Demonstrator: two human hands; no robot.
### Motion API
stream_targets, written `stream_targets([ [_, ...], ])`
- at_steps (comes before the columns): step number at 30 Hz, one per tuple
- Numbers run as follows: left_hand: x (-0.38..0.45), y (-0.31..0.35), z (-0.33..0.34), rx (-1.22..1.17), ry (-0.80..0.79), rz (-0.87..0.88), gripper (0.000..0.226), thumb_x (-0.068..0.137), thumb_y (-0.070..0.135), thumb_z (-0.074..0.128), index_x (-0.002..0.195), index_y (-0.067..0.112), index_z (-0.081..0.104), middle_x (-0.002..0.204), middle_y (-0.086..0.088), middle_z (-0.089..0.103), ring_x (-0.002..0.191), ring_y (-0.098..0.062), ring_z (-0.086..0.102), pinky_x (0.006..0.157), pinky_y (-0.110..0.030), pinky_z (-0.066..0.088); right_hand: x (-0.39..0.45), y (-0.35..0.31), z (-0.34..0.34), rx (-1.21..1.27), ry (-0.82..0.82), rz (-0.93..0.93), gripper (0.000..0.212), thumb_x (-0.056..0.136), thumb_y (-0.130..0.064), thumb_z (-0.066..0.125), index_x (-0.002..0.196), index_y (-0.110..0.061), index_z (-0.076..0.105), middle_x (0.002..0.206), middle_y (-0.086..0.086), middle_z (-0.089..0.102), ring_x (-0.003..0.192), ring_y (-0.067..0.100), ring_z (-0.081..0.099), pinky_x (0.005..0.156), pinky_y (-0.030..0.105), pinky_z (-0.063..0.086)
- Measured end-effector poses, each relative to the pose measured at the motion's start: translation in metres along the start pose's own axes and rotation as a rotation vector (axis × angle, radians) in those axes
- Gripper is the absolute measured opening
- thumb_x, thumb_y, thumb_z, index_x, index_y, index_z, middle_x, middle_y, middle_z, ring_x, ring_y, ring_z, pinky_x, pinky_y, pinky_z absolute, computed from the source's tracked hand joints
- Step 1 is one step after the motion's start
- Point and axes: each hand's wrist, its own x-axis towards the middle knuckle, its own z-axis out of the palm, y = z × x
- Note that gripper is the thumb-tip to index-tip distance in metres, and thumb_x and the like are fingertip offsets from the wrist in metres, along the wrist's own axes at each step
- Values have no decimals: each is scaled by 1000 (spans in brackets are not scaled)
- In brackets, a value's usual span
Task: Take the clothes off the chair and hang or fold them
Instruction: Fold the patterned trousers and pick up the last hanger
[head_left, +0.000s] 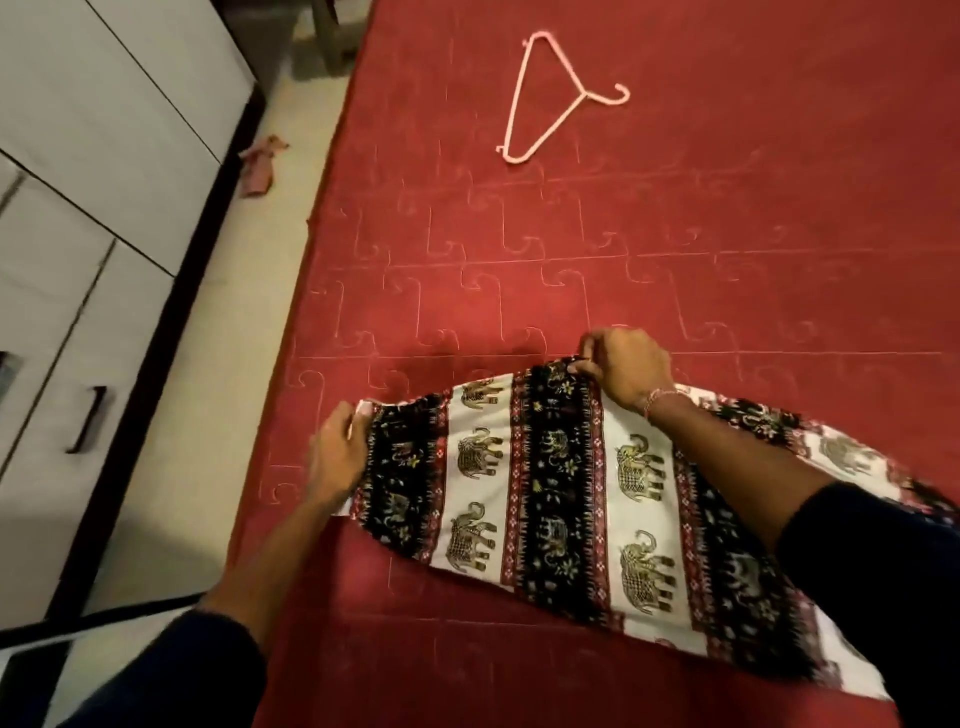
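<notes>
item: elephant-print garment, white w/ black and red patterned bands, gold-toned elephants in rows; lies spread flat on red quilted bedcover, near the front edge, running from lower left of centre out to the right and under the right forearm; exact type of garment (trousers or skirt) can't tell. left hand: at the garment's left end, fingers curled round the fabric edge, thumb on top, gripping the hem corner; a bit blurred. right hand: at the garment's far top edge, fingers bent down, thumb and forefinger pinching a fold of the black band; thin bracelet on that wrist. both arms in dark blue sleeves pushed up the forearm. other: pink plastic hanger, bare, lying flat on the bedcover well apart from the garment, toward the far side, hook pointing right. bedcover has stitched scroll and step pattern. left of bed: pale floor strip; small pinkish cloth scrap on the floor beside the bed edge. white wardrobe w/ dark base trim along the left; drawer front w/ dark bar handle at lower left.
</notes>
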Motion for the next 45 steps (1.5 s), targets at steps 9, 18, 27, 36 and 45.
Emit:
stream_targets([
  [9,20,-19,16,282,124,5,48,102,54,32,99,12,54,54,1,43,45,-14,42,50,-26,41,29,-11,-18,22,-394,-26,30,104,-24,49,131,-12,45,85,0,51,68,13,53,58,23,45],
  [18,21,-18,26,398,120,-16,43,104,52,23,96,15,43,65,-3,53,54,-24,54,58,-38,44,41,-3,-34,716,-583,325,50,79,-32,76,120,-9,59,96,5,58,62,7,45,44,18,39],
  [27,20,-20,26,433,113,17,44,102,51,19,91,13,39,59,-3,50,46,-21,49,49,-31,36,48,-10,-20,800,-72,348,43,78,-9,79,112,-9,53,105,6,58,84,16,57,64,21,50],
  [36,26,-25,20,396,36,26,46,100,55,16,91,15,37,58,0,42,44,-14,39,45,-27,38,17,-2,-12,74,-50,364,52,92,-67,50,71,-20,55,58,-6,48,50,15,49,51,22,39],
  [45,26,-25,20,388,31,6,43,102,52,18,94,14,37,58,-2,45,46,-18,46,47,-31,43,48,-8,-30,703,-253,531,13,93,-14,68,101,-6,62,91,6,58,66,10,50,49,17,44],
])
